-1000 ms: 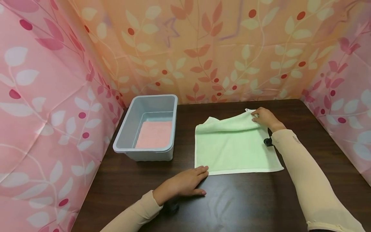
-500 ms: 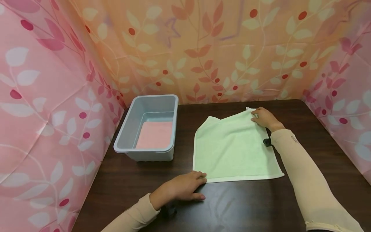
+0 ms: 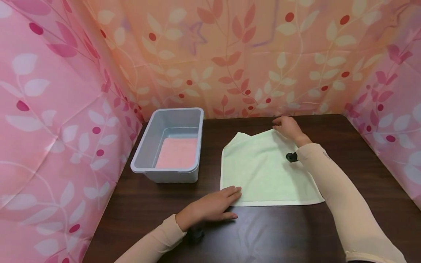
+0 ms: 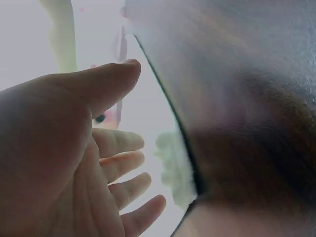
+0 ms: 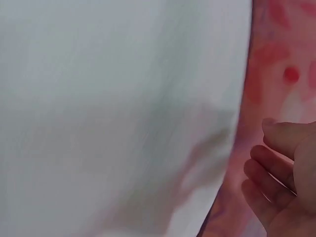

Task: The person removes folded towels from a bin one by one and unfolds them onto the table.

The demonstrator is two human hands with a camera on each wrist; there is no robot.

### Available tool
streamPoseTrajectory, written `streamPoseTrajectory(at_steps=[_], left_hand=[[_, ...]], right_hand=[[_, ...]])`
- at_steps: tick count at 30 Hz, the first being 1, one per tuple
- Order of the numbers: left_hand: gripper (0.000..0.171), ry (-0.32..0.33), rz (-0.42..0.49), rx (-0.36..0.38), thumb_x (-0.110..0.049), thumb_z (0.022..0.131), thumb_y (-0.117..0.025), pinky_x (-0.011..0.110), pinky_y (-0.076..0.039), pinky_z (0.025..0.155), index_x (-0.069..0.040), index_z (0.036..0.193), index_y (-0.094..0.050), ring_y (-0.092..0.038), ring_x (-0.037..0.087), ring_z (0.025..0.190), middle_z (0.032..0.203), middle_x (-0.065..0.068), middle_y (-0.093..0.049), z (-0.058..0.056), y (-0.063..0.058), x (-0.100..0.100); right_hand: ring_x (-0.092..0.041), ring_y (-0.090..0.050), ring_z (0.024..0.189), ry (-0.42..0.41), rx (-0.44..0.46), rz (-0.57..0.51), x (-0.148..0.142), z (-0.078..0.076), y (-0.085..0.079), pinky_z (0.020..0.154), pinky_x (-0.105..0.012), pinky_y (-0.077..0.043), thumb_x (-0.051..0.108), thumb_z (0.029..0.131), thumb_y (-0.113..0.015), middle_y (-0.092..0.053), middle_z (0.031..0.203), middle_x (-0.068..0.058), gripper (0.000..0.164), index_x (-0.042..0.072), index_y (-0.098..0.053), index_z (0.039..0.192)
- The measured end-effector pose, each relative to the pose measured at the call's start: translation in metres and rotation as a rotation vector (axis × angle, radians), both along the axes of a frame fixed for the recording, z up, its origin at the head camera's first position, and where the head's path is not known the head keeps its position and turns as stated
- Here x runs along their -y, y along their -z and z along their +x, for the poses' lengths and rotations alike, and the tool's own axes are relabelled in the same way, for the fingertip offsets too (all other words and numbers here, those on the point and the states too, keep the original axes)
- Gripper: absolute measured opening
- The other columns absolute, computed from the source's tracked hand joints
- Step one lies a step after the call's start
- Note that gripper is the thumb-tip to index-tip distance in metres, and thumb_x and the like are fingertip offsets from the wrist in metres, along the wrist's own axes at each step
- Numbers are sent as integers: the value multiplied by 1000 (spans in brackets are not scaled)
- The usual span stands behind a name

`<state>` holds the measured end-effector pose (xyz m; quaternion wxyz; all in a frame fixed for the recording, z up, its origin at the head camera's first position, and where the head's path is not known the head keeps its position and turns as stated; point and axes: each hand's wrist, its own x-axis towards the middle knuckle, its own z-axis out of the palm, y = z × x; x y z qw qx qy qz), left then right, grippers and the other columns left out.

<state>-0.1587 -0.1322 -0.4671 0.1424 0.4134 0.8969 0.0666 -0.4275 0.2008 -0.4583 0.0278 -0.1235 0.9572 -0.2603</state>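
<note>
A light green towel [image 3: 263, 168] with a white border lies spread on the table, its far edge uneven and a point sticking up at the far left. My left hand [image 3: 213, 205] rests its straight fingers on the towel's near left corner, thumb spread out over the table. At the far edge, my right hand [image 3: 290, 129] hovers with loosely bent fingers. The right wrist view shows its thumb [image 5: 284, 136] apart from the fingers, nothing between them, beside the towel's edge. In the left wrist view, the left fingers [image 4: 123, 163] are extended.
A grey plastic bin [image 3: 166, 176] stands on the dark wooden table [image 3: 158, 208], left of the towel. Flat on its bottom lies a pink cloth [image 3: 177, 152]. Floral curtains [image 3: 184, 65] enclose the table at the back and both sides.
The towel's far part, folded over earlier, has flattened out. My right hand has let go of the far right part and moved left along the edge. The left hand has shifted slightly onto the near corner.
</note>
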Motion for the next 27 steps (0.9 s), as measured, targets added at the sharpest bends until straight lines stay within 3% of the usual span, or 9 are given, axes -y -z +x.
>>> streamPoseTrajectory(at_steps=[6,10,15,19,27], left_hand=[[74,-10,-27,-19,-49,98,-55,32,-30,122,-10,156,-29,-26,22,154,165,2,-27,-5,10,-3],[74,-25,-76,-31,-50,98,-55,29,-29,122,-12,156,-30,-25,19,154,165,-1,-27,-6,13,-6],[74,-16,-98,-48,-51,97,-55,28,-30,122,-13,156,-30,-25,18,154,165,-2,-27,-7,11,-8],[74,-10,-106,-56,-52,98,-54,28,-30,122,-14,156,-29,-25,17,154,165,-2,-27,-8,13,-8],[74,-11,-118,-57,-53,98,-52,28,-29,122,-14,157,-28,-24,17,154,166,-2,-25,-8,13,-5]], right_hand=[[-36,-61,114,-105,74,-135,73,-8,-3,98,-50,-53,15,96,-63,-65,127,-21,34,0,-65,127],[-35,-60,115,-150,109,-84,104,-12,7,102,-49,-51,15,96,-65,-67,126,-20,33,1,-66,126],[-33,-61,110,-116,103,0,118,-16,16,103,-50,-50,11,92,-67,-70,120,-18,28,3,-70,120],[-33,-60,106,-92,88,-25,121,-19,18,101,-50,-51,5,91,-66,-71,115,-18,24,4,-73,114],[-32,-64,103,-155,-12,-92,142,-28,6,99,-48,-52,4,92,-65,-72,111,-17,21,3,-74,111]])
